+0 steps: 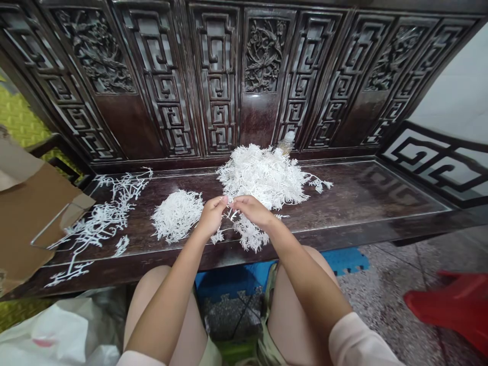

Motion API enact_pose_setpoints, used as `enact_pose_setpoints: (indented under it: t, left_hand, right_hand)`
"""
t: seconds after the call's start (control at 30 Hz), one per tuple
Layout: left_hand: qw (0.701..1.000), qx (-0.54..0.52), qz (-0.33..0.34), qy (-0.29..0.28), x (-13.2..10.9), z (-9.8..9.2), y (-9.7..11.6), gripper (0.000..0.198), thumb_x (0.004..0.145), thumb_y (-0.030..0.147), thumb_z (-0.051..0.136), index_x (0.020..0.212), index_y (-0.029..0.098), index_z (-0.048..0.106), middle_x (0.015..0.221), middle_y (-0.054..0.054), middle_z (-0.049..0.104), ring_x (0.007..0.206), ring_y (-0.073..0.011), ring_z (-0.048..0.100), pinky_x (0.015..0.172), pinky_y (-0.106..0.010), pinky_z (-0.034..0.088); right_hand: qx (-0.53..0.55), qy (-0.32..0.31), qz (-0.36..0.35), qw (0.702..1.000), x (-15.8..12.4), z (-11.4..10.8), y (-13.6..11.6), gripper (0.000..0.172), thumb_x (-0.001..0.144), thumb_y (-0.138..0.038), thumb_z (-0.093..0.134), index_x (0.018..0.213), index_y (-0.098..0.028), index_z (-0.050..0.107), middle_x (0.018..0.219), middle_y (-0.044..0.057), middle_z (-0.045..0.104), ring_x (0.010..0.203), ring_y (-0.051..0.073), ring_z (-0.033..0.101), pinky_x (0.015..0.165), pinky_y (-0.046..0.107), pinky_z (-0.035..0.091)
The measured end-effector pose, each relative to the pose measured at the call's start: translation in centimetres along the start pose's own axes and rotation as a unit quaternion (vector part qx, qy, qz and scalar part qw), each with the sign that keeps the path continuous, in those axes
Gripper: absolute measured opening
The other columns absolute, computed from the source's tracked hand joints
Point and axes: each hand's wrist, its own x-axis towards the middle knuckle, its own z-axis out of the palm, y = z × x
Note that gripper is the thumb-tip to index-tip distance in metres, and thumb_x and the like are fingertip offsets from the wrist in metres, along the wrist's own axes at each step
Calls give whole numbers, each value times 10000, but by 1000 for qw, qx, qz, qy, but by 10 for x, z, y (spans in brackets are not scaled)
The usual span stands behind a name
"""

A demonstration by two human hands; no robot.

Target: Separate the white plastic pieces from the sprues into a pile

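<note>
My left hand and my right hand meet at the fingertips over the near edge of a carved wooden bench. Both are pinched closed on a white branching plastic sprig, mostly hidden by the fingers. Just behind them rises a big heap of white feathery sprigs, some of which spill forward below my right hand. To the left of my left hand lies a smaller pile of short white pieces. Bare white branched stems are scattered farther left on the seat.
A clear bottle with a white cap stands behind the heap, against the carved backrest. Brown cardboard overlaps the bench's left end. A white plastic bag sits low left, a red plastic object on the floor at right.
</note>
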Motion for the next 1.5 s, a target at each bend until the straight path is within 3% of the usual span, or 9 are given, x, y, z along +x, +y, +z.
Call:
enact_pose_setpoints:
  t: [0.5,0.6,0.7,0.77,0.83,0.9,1.0,1.27,1.5]
  left_hand:
    - [970,-29,50,234,-7,31,-6,386,795,411,406,510,175,297,513,37,283,505,-89,289,495,-226,257]
    - [927,-7,132,350,-10,3,18,339,794,388,408,539,174,346,544,30,341,535,-93,336,532,-222,296]
    - [829,-39,210,516,-10,-46,32,328,822,401,326,582,180,357,551,41,328,509,-86,321,534,-214,305]
    - [881,5,148,449,-6,-70,24,318,781,416,407,573,177,384,528,45,346,493,-84,337,520,-214,299]
    - [956,57,27,288,-1,-78,4,364,743,440,455,508,171,385,491,37,362,483,-87,356,513,-220,301]
    - [983,68,-26,171,5,-72,-18,397,734,476,438,482,172,395,480,24,395,491,-95,384,531,-226,318]
    - [991,34,-49,116,15,-59,-40,414,728,526,394,512,174,423,507,9,440,514,-104,419,562,-232,350]
    - [944,219,-224,102,29,-80,-79,323,774,406,313,699,167,516,736,-59,605,641,-153,555,625,-271,403]
    - [850,382,-323,163,19,-87,-99,286,728,327,441,911,141,559,1018,-208,582,986,-377,505,809,-502,281]
  right_hand:
    - [-125,122,-53,983,3,22,4,264,683,-254,394,445,-174,312,452,-44,275,463,71,274,456,221,223]
    - [-188,192,4,963,4,1,12,265,693,-261,395,450,-179,324,448,-38,306,443,75,276,451,231,214]
    - [-215,241,77,943,7,-27,24,279,698,-290,409,462,-188,302,432,-46,279,421,71,246,456,238,213]
    - [-201,188,86,957,9,-32,29,273,687,-299,418,472,-189,292,430,-54,253,421,69,236,463,237,212]
    - [-179,134,96,970,12,-24,31,260,680,-310,410,474,-186,311,427,-55,251,426,72,249,471,237,222]
    - [-170,105,78,977,17,-7,29,248,672,-326,414,478,-179,364,426,-55,259,442,78,274,479,237,225]
    - [-150,92,67,982,20,11,24,244,668,-359,417,513,-172,432,435,-57,279,449,80,288,482,234,229]
    - [-131,169,82,973,9,-18,20,273,659,-379,462,492,-181,374,452,-54,253,451,76,247,472,238,197]
    - [-29,182,96,978,4,-23,7,234,646,-384,524,575,-164,488,563,-18,436,562,96,374,564,240,286]
